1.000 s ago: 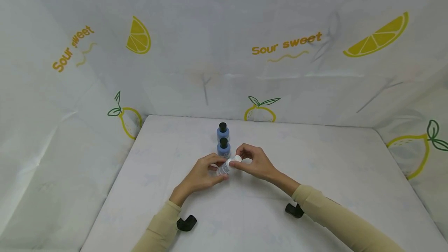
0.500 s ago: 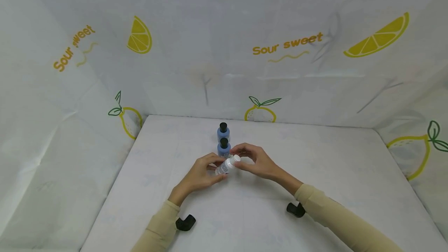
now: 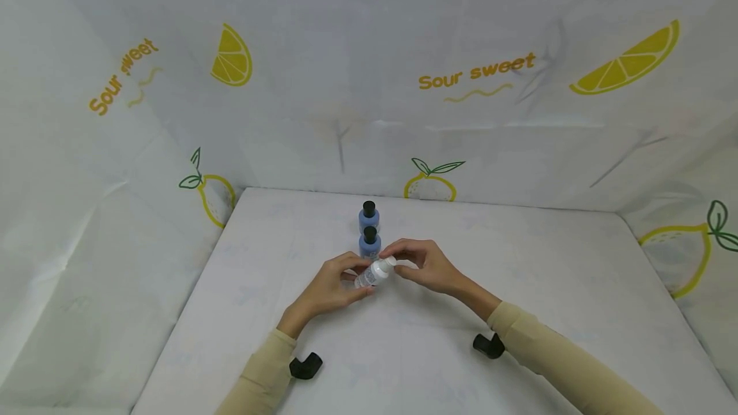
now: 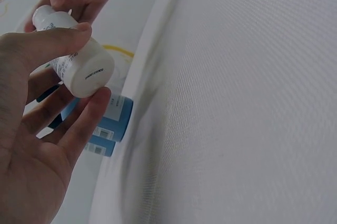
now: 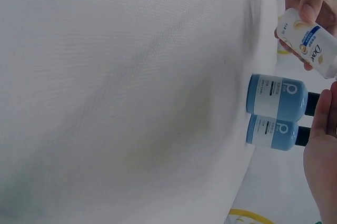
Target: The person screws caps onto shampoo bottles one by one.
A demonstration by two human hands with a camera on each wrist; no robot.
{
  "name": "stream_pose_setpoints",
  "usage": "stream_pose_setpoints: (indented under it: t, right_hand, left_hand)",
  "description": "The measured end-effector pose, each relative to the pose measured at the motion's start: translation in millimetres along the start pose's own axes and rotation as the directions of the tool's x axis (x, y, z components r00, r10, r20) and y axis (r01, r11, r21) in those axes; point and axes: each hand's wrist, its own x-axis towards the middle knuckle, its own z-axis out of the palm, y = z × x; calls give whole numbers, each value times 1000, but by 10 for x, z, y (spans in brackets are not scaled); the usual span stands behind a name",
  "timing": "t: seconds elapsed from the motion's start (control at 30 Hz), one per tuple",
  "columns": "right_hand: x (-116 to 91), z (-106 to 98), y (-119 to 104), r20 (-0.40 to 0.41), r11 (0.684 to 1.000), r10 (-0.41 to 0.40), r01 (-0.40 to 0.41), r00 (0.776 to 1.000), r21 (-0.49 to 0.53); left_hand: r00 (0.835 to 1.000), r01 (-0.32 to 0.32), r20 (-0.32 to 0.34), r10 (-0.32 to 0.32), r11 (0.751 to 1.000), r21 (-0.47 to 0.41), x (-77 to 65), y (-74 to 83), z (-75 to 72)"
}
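Observation:
My left hand (image 3: 328,284) grips a small white Dove bottle (image 3: 369,275) round its body, thumb on one side and fingers on the other. The bottle tilts with its white cap (image 3: 389,261) up toward the right; its flat base (image 4: 93,79) faces the left wrist camera. My right hand (image 3: 426,266) has its thumb and fingers round the cap end. In the right wrist view that cap runs out of frame. Just behind the hands stand two blue bottles, the nearer bottle (image 3: 369,245) and the farther bottle (image 3: 368,216), both upright with black caps.
The hands work above a white-covered table (image 3: 507,261). Behind it hangs a pale backdrop (image 3: 300,82) printed with lemons and lettering. A black wrist mount (image 3: 306,366) sits at the left sleeve, another black mount (image 3: 488,346) at the right.
My right thumb has slid off the front of the cap to its right side, and the right fingers have shifted slightly left. The left hand keeps its grip almost still; the blue bottles stay put.

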Motion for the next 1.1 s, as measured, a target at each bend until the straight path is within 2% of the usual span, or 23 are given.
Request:
stream_pose_setpoints:
  t: [0.33,1.1]
  right_hand:
    - [-19,18,27,-29,999,13,-14,999,-48]
    - [8,57,-42,-117,988,110,-122,987,-95]
  left_hand:
    - [1000,15,1,-15,1000,5,3,25,-8]
    - [1000,11,-1,-11,1000,11,20,5,4]
